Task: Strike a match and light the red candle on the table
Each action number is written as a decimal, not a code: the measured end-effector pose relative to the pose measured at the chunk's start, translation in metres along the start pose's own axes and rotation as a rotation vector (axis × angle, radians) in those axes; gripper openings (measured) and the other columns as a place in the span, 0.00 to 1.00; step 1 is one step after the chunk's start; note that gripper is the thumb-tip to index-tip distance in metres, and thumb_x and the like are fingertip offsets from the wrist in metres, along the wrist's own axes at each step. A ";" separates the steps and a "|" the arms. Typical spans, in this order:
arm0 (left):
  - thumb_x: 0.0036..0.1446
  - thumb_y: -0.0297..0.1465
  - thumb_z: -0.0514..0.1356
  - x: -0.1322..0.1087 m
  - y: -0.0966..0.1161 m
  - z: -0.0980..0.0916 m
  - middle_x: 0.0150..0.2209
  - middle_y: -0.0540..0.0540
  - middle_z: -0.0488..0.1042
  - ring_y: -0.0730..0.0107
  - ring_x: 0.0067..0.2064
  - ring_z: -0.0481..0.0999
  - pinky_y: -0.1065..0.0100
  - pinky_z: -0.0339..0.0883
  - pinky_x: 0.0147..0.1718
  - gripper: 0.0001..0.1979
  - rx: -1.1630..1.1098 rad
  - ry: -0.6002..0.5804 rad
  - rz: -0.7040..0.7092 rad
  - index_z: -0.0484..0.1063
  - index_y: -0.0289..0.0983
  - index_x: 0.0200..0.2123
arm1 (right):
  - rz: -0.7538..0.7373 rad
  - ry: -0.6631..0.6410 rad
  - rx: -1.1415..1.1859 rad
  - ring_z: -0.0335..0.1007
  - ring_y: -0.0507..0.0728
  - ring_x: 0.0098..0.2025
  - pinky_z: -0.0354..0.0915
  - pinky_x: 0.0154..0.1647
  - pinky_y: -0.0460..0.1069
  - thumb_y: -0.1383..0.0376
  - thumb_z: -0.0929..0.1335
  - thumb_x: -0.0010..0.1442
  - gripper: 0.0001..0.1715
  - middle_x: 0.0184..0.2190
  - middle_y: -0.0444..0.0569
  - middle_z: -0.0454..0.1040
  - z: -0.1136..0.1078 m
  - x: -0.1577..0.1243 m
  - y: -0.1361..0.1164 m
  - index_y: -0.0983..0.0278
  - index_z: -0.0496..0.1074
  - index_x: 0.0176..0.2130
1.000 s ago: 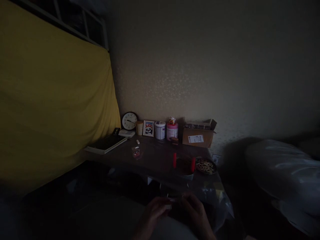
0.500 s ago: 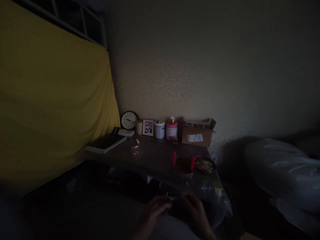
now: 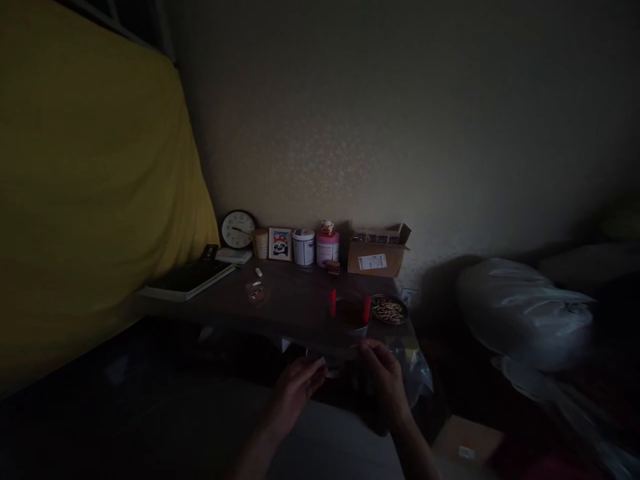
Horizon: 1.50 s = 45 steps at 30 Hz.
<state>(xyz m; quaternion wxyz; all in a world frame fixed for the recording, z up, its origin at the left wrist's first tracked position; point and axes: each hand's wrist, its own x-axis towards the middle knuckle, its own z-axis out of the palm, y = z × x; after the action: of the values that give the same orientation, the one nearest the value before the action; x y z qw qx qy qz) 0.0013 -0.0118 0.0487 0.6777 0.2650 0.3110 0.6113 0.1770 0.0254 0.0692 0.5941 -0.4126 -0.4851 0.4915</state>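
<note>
My left hand [image 3: 295,388] is closed around a small pale box that looks like a matchbox [image 3: 320,362], its end showing past the fingers. To its right and slightly higher, my right hand [image 3: 384,373] pinches a thin stick, apparently a matchstick [image 3: 355,345], pointing left. A gap separates the two hands. Just beyond them, two red candles [image 3: 333,303] [image 3: 367,309] stand upright at either side of a round, dark-centred tin [image 3: 354,328]. Beside it on the right lies a round dish [image 3: 406,316] of many short pale sticks [image 3: 388,309].
Along the wall stand a clock [image 3: 239,229], a panda picture [image 3: 280,245], a white tub [image 3: 303,247], a pink tub [image 3: 327,249] under a figurine [image 3: 327,227], and a cardboard box [image 3: 376,259]. A large book [image 3: 187,283] lies left on the table [image 3: 295,293]. The room is dim.
My hands have moved up and apart; the right hand now holds the thin stick away from the box in the left. The view has shifted to the right and downward.
</note>
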 end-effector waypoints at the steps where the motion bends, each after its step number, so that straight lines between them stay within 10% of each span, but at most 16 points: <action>1: 0.45 0.30 0.66 -0.001 0.001 0.004 0.36 0.44 0.78 0.64 0.42 0.74 0.64 0.63 0.46 0.09 -0.014 -0.011 0.013 0.76 0.35 0.33 | -0.063 0.007 -0.036 0.70 0.55 0.31 0.65 0.29 0.45 0.53 0.70 0.50 0.17 0.28 0.46 0.75 0.003 -0.002 -0.004 0.64 0.71 0.32; 15: 0.51 0.33 0.61 -0.009 -0.005 0.018 0.37 0.42 0.77 0.58 0.43 0.74 0.62 0.64 0.42 0.10 0.137 -0.029 0.162 0.75 0.35 0.36 | -0.755 -0.131 -0.705 0.70 0.54 0.34 0.66 0.34 0.46 0.69 0.61 0.62 0.09 0.32 0.48 0.73 0.021 -0.030 0.018 0.61 0.68 0.40; 45: 0.52 0.32 0.59 -0.015 -0.004 0.017 0.38 0.41 0.77 0.58 0.43 0.74 0.60 0.64 0.44 0.10 0.159 -0.055 0.154 0.75 0.34 0.38 | -0.830 -0.128 -0.716 0.70 0.53 0.31 0.66 0.30 0.45 0.69 0.60 0.62 0.10 0.30 0.47 0.73 0.018 -0.029 0.019 0.62 0.69 0.38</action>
<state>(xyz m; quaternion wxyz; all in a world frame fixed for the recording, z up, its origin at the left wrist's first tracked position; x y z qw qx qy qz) 0.0162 -0.0266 0.0585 0.6138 0.3579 0.3187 0.6274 0.1548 0.0004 0.0496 0.5299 -0.3323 -0.7790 0.0442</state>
